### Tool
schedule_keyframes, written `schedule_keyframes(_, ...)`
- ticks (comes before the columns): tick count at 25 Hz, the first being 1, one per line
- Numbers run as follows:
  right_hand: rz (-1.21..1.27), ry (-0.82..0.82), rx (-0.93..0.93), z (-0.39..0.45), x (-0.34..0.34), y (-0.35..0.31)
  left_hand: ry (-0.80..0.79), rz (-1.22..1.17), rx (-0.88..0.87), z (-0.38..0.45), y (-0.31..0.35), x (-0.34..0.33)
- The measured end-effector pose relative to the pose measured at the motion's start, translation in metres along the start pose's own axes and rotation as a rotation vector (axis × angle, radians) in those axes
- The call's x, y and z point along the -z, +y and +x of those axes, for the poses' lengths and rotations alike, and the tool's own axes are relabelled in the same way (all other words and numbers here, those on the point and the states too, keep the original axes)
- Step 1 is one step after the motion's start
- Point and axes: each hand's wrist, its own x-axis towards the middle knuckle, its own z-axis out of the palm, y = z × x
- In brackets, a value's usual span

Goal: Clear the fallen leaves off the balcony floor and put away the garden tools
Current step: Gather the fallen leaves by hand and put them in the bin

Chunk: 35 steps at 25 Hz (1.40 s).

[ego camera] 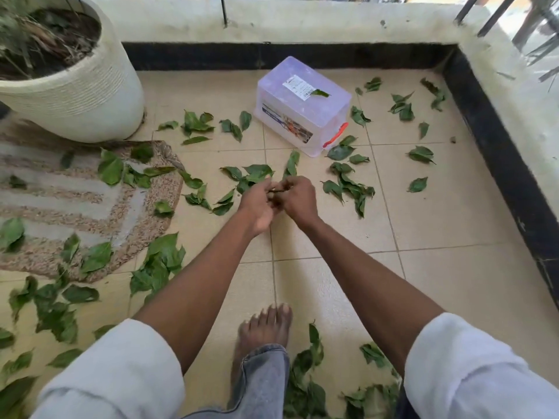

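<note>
Across the tiled balcony floor (438, 225) green leaves (196, 125) lie scattered: a cluster just beyond your hands, more to the right of them, a heap near your bare foot (266, 328), and many on the woven rug (90, 207) at the left. One leaf (320, 92) rests on the upturned base of a clear plastic storage box (302, 107), which lies overturned on the floor with its red latch (335, 136) facing you. Your left hand (258, 204) and right hand (298, 199) meet over the middle of the floor, fingers curled and touching; together they pinch something small and dark (275, 192), though blur keeps you from telling what it is. Both forearms reach out from rolled white sleeves (121, 373). A ribbed white planter (87, 95) with dry plant matter stands at the far left, its base touching the rug. Along the far side and right runs a low concrete wall (332, 22) with a black skirting.
</note>
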Motion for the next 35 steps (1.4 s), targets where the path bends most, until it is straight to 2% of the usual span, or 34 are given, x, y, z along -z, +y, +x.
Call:
schedule_keyframes(2, -0.007, -0.199, -0.063, -0.001, 0.001, -0.01, 0.058, 0.022, 0.001, 0.0, 0.002, 0.0)
schedule_keyframes(4, 0.032, -0.494, -0.15, 0.014, 0.019, -0.015, 0.165, 0.023, -0.03, 0.007, 0.005, 0.009)
schedule_keyframes(5, 0.061, -0.537, -0.162, 0.025, 0.029, -0.016, 0.198, -0.036, -0.041, 0.008, 0.007, 0.014)
schedule_keyframes(6, 0.038, -0.463, -0.145, 0.039, 0.035, -0.015, 0.211, -0.112, -0.051, 0.009, 0.011, 0.016)
schedule_keyframes(7, -0.091, -0.331, -0.075, 0.056, 0.039, -0.011, 0.208, -0.161, -0.064, 0.01, 0.015, 0.018)
schedule_keyframes(8, -0.334, -0.214, 0.031, 0.07, 0.04, -0.007, 0.204, -0.167, -0.073, 0.011, 0.018, 0.017)
schedule_keyframes(9, -0.581, -0.178, 0.144, 0.083, 0.038, 0.0, 0.198, -0.16, -0.084, 0.013, 0.019, 0.015)
schedule_keyframes(10, -0.764, -0.219, 0.236, 0.091, 0.034, 0.008, 0.19, -0.131, -0.093, 0.011, 0.02, 0.012)
schedule_keyframes(12, -0.913, -0.276, 0.362, 0.101, 0.026, 0.034, 0.172, -0.074, -0.091, 0.009, 0.021, 0.008)
schedule_keyframes(15, -0.814, -0.085, 0.343, 0.085, 0.023, 0.065, 0.153, -0.056, -0.093, 0.008, 0.018, 0.009)
schedule_keyframes(18, -0.425, 0.214, 0.197, 0.055, 0.028, 0.062, 0.164, -0.022, -0.065, 0.008, 0.002, 0.011)
schedule_keyframes(20, -0.103, 0.271, 0.081, 0.03, 0.026, 0.042, 0.153, -0.014, -0.032, 0.005, -0.007, 0.007)
schedule_keyframes(22, 0.075, 0.134, 0.027, 0.007, 0.013, 0.021, 0.11, -0.075, -0.018, -0.002, -0.012, -0.001)
schedule_keyframes(24, 0.051, -0.098, 0.008, -0.006, 0.005, 0.008, 0.107, -0.11, -0.033, -0.007, -0.011, -0.005)
schedule_keyframes(26, 0.108, -0.311, -0.033, -0.001, 0.012, 0.003, 0.199, -0.126, -0.081, -0.004, -0.011, 0.004)
schedule_keyframes(27, 0.143, -0.307, -0.035, 0.008, 0.019, 0.001, 0.257, -0.162, -0.095, -0.002, -0.008, 0.013)
schedule_keyframes(28, 0.089, -0.199, -0.028, 0.023, 0.025, 0.004, 0.301, -0.193, -0.101, -0.001, -0.005, 0.021)
schedule_keyframes(30, -0.234, 0.003, -0.005, 0.054, 0.032, 0.019, 0.334, -0.183, -0.105, -0.002, 0.002, 0.03)
schedule_keyframes(31, -0.433, -0.01, 0.004, 0.063, 0.03, 0.028, 0.343, -0.157, -0.101, -0.004, 0.004, 0.032)
schedule_keyframes(33, -0.761, -0.121, 0.139, 0.063, 0.019, 0.045, 0.351, -0.091, -0.084, -0.006, 0.005, 0.031)
schedule_keyframes(35, -0.901, -0.12, 0.346, 0.044, 0.007, 0.058, 0.356, -0.024, -0.079, -0.008, 0.002, 0.031)
